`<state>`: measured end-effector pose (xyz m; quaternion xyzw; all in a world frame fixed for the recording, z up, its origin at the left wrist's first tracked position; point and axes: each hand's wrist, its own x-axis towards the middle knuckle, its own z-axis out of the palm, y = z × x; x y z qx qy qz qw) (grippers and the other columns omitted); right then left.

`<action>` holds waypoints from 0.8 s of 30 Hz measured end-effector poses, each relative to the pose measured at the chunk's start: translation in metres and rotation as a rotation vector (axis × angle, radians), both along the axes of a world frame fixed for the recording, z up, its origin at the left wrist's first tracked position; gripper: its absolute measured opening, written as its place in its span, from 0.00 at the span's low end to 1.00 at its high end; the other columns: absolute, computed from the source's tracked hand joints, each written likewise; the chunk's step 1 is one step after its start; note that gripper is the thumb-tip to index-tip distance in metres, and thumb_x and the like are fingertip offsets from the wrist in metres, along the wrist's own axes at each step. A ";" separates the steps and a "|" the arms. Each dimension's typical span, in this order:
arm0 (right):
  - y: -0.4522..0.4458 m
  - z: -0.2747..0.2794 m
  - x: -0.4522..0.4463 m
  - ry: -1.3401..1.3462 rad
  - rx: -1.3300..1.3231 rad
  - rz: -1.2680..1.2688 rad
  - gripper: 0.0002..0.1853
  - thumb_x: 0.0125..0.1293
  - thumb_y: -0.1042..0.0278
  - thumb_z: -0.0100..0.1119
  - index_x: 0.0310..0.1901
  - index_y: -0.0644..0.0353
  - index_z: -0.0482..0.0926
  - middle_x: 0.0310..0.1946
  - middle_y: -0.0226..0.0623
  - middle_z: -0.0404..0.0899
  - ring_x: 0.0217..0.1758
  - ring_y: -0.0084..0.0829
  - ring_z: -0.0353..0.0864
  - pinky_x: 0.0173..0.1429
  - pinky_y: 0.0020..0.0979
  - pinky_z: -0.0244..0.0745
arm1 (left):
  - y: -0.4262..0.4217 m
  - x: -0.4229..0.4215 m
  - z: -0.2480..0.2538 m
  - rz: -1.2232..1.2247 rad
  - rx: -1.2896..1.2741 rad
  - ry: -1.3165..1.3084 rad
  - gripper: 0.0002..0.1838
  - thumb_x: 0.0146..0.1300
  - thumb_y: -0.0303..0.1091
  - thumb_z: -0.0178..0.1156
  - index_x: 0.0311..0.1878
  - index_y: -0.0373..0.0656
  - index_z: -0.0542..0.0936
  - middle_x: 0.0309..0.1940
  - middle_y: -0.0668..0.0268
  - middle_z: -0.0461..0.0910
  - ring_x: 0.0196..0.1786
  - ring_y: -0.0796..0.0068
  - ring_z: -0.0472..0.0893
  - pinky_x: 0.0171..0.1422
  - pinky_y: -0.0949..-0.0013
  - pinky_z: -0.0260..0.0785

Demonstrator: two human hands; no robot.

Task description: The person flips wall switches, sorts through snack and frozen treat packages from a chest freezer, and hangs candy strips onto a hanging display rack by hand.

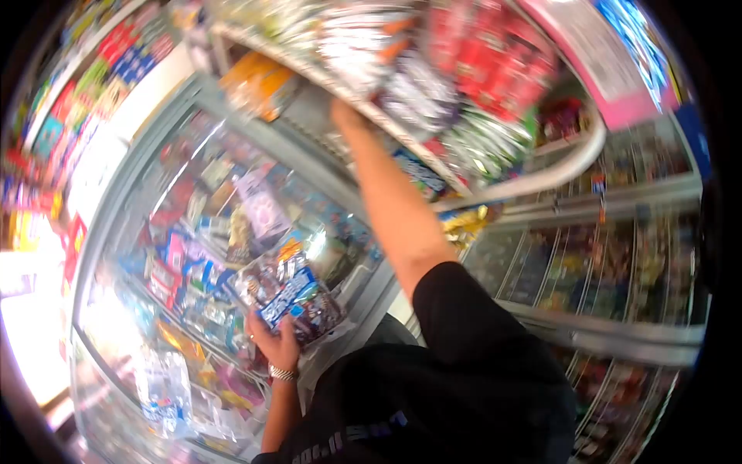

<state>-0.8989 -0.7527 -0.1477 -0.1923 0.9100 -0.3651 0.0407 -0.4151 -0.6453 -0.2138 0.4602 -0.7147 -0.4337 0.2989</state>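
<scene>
My left hand (276,346), with a metal watch (283,373) at its wrist, grips the near edge of a clear bag of dark wrapped sweets (297,298) with a blue label. The bag is over the top of a glass display case (212,135). My right arm stretches forward to a shelf, and my right hand (345,116) reaches in under the shelf's edge. Its fingers are hidden there. Near that hand lies an orange packet (259,83), and a dark bag with a blue label (418,174) is to the right of the forearm.
Above the right arm, a white-edged shelf (305,66) holds silvery packets (363,42) and red packets (495,58). Glass-fronted cases (595,263) stand at the right. A pink box (591,69) is at the upper right. Clear plastic bags (165,390) are at the lower left.
</scene>
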 end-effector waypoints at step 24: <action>0.300 -0.050 0.213 -0.424 -0.470 0.308 0.11 0.68 0.70 0.56 0.48 0.65 0.81 0.43 0.50 0.84 0.46 0.52 0.83 0.52 0.45 0.79 | -0.207 -0.412 0.027 -0.238 -0.175 -0.071 0.37 0.66 0.46 0.63 0.74 0.48 0.60 0.67 0.53 0.71 0.59 0.63 0.78 0.62 0.57 0.71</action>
